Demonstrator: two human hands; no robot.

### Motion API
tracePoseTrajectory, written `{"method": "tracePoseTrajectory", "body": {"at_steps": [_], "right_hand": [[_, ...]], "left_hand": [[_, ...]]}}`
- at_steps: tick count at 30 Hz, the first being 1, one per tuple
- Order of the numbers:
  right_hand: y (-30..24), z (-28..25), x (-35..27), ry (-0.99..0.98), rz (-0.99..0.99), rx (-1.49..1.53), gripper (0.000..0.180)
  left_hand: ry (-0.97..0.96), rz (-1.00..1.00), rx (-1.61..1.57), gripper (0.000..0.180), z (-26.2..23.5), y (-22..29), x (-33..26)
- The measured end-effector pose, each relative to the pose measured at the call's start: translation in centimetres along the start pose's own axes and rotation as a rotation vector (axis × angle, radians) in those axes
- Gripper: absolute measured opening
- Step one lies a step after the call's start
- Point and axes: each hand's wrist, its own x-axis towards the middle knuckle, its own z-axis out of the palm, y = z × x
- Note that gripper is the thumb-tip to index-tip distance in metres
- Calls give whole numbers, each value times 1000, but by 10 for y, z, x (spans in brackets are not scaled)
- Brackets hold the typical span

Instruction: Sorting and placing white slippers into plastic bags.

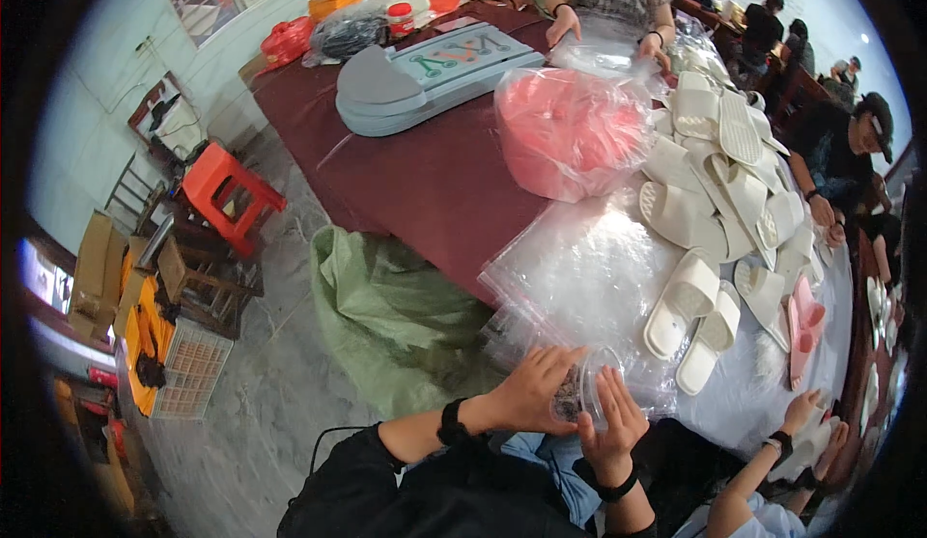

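Maroon table (425,185); white slippers (719,200); plastic bags (579,268)

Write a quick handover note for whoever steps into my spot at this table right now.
Left hand and right hand: both pinch one clear plastic bag at the table edge, no slipper in it.
Stack of clear bags lies just beyond the hands.
White slippers lie loose in a pile to the right; one pink pair beside them.
A bag of pink slippers sits further back.
Left: the loose white pile.
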Motion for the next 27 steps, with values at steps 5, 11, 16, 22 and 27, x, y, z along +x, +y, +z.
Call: {"method": "tracePoseTrajectory", "body": {"at_steps": [5, 11, 16, 22, 27], "right_hand": [[12, 5, -15, 96, 367, 312, 41], [36, 6, 33, 424, 725, 815, 54], [91, 33, 46, 366, 855, 1449, 55], [104, 67, 46, 434, 884, 1057, 73], [106, 63, 42, 128, 522, -73, 72]], "left_hand": [[-42, -61, 22, 98, -3, -4, 0], [67, -61, -89, 103, 3, -16, -4], [122, -276, -249, 110, -4, -22, 3], [240, -274, -299, 110, -8, -33, 3], [275, -269, -446, 103, 1, -31, 10]]}}
